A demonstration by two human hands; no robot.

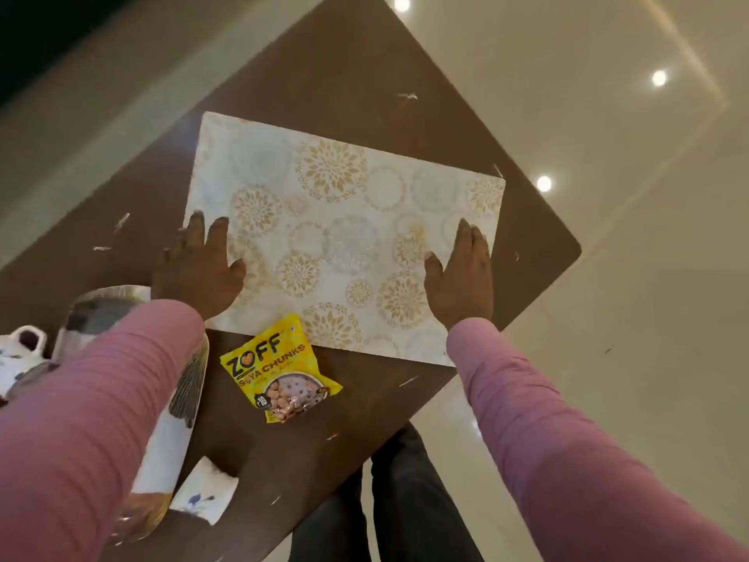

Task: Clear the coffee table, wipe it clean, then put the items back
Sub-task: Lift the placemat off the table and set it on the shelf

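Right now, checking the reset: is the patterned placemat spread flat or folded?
Spread flat: the placemat lies unfolded on the coffee table, left hand and right hand resting open on it.

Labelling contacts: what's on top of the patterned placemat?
The left hand and right hand rest flat on the placemat; a corner of the yellow soya packet overlaps its near edge. Mat surface beneath the palms is covered.

Glossy pale floor [632,269], perhaps tiled.
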